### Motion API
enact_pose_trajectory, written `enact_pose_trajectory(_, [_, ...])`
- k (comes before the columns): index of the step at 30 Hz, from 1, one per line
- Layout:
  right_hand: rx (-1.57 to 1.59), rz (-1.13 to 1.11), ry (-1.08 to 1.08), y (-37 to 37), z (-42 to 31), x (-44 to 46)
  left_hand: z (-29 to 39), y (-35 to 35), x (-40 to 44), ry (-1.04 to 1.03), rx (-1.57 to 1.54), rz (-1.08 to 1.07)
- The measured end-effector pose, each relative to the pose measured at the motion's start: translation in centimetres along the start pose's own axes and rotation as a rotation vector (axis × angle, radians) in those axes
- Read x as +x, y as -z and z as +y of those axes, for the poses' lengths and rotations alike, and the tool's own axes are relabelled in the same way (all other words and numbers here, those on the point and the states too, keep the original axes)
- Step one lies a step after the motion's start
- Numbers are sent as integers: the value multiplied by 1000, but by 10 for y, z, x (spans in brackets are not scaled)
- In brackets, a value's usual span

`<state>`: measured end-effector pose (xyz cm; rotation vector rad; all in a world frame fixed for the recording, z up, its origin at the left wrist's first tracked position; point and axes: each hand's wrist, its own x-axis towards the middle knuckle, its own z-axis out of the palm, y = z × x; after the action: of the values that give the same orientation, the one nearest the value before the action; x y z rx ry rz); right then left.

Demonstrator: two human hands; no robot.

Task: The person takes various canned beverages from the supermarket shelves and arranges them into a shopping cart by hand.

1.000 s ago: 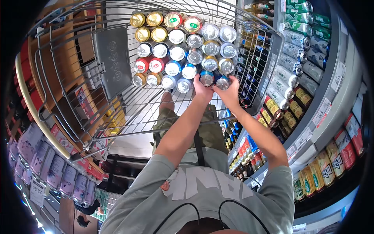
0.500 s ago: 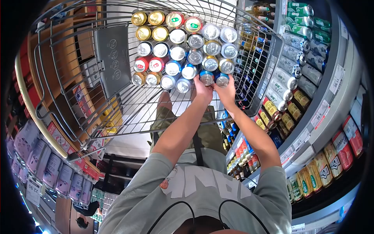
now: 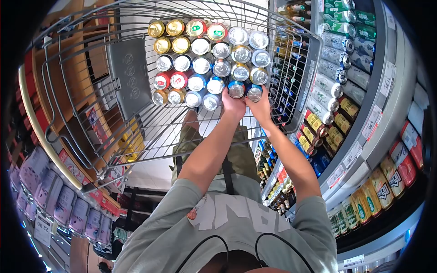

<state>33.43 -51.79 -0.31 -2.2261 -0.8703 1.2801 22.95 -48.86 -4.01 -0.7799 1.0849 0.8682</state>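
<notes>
Rows of upright cans stand in a wire shopping cart (image 3: 191,144), with gold-topped cans (image 3: 175,27) and red cans (image 3: 179,80) among them. At the near right corner of the block are two blue cans, one (image 3: 236,89) beside the other (image 3: 254,93). My left hand (image 3: 233,105) is closed around the left blue can from its near side. My right hand (image 3: 259,107) wraps the right blue can, thumb on the near side and fingers along its right. The hands almost touch between the cans. The cans' lower parts are hidden.
Shelves of lying cans (image 3: 339,59) and a price-tag rail (image 3: 369,127) run along the right. Bottles (image 3: 291,59) show beyond the cart's right side. A grey flap (image 3: 129,73) hangs at the cart's left. Purple packs (image 3: 63,200) and a wooden shelf (image 3: 68,91) stand left.
The cart's cans and both hands sit slightly further left in view, and the right shelves have shifted left too. Both hands keep their hold on the two blue cans.
</notes>
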Motion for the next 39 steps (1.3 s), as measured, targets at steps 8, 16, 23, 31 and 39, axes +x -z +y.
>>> enact_pose_trajectory(8, [-50,81,54,-1,-7,0,6,5,-1,72,-22,-64])
enact_pose_trajectory(16, [105,-50,96,-4,9,10,8,1,-5,70,75,-14])
enact_pose_trajectory(23, [-38,17,150,-5,17,12,7,4,-3,58,144,58])
enact_pose_trajectory(31, [-183,159,153,11,25,-12,17,7,-27,60,307,178])
enact_pose_trajectory(39, [-2,134,296,68,-31,-116,94,-3,-141,-34,2009,-542])
